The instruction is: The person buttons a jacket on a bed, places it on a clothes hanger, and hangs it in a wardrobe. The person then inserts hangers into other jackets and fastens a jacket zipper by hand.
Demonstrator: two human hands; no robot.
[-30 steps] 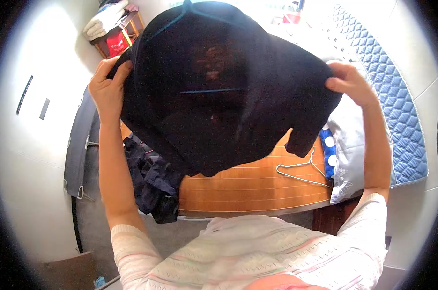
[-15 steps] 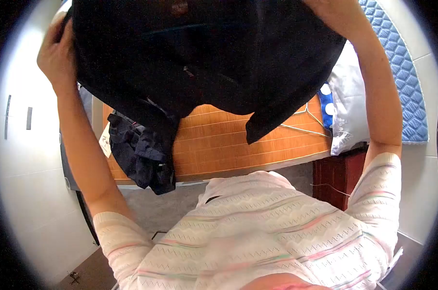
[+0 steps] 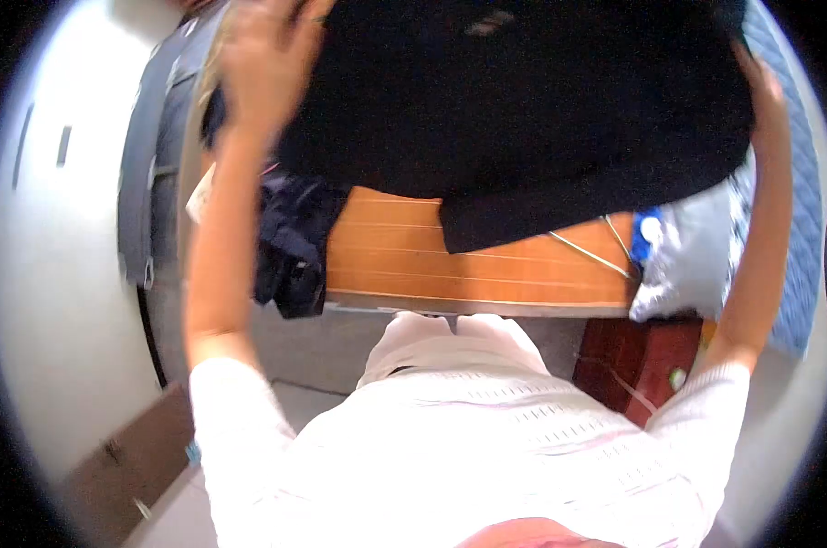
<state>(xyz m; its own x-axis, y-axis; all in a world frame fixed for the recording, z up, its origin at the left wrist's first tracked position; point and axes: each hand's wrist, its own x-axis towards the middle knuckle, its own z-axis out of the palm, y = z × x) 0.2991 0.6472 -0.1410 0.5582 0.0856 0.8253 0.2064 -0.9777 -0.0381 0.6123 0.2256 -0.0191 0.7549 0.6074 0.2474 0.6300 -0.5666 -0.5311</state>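
A black garment (image 3: pixel 514 119) is spread in the air between my hands, its upper part cut off by the top of the view. What looks like a sleeve or flap hangs from its lower edge over the wooden surface. My left hand (image 3: pixel 269 68), smeared by motion, grips the garment's left edge. At the opposite edge my right hand (image 3: pixel 766 96) holds on, its fingers partly hidden by the cloth. Beneath my left forearm lies a crumpled dark garment (image 3: pixel 294 242), draped over the near edge of the surface.
A slatted wooden bed or table top (image 3: pixel 386 274) stretches before me. On its right are a pale wire hanger (image 3: pixel 587 254), blue polka-dot cloth (image 3: pixel 648 233) and a shiny grey pillow (image 3: pixel 692 247). A quilted blue mat (image 3: pixel 797 237) hangs beyond; a dark red cabinet (image 3: pixel 614 361) stands below.
Both hands have shifted right with the black garment, and its lower edge now hangs straighter. The view has turned, showing more grey furniture on the left.
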